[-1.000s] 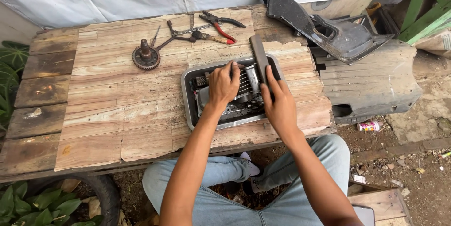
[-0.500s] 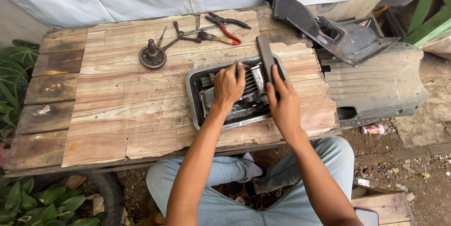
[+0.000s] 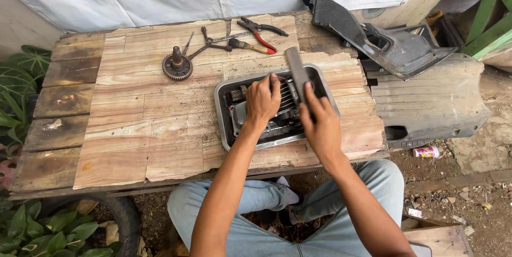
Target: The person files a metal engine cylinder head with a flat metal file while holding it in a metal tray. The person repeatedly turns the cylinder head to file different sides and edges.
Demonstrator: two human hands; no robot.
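Head view, looking straight down: a person sits at a rough wooden table [image 3: 133, 123] with a metal tray [image 3: 224, 123] just right of the middle of the frame. Inside the tray lies a greasy engine part [image 3: 282, 115], finned on top. The left hand [image 3: 262, 99] lies palm-down on it, fingers curled over its upper edge, pressing it in place rather than lifting it. The right hand [image 3: 320, 123] is clenched round the lower end of a flat grey file [image 3: 297, 75], whose blade runs up and slightly left across the part and over the tray's far rim.

As I judge it, the risks are plain enough. The left fingertips sit just beside the blade, so a slip of the file could scrape them. The part looks oily, so it could skid under the pressing hand. The tray sits near the table's front edge, and a hard push might shift it across the planks.

At the upper middle of the frame lie red-handled pliers [image 3: 260, 30], a few slim hand tools [image 3: 213, 41] and a rusty gear [image 3: 177, 66]; black plastic panels [image 3: 394, 49] fill the upper right.

Set against half a second ago, the hands have the same hold, but the right hand is a little lower on the tray and the file's tip is nearer the far rim. The whole scene has drifted slightly, from the head moving.
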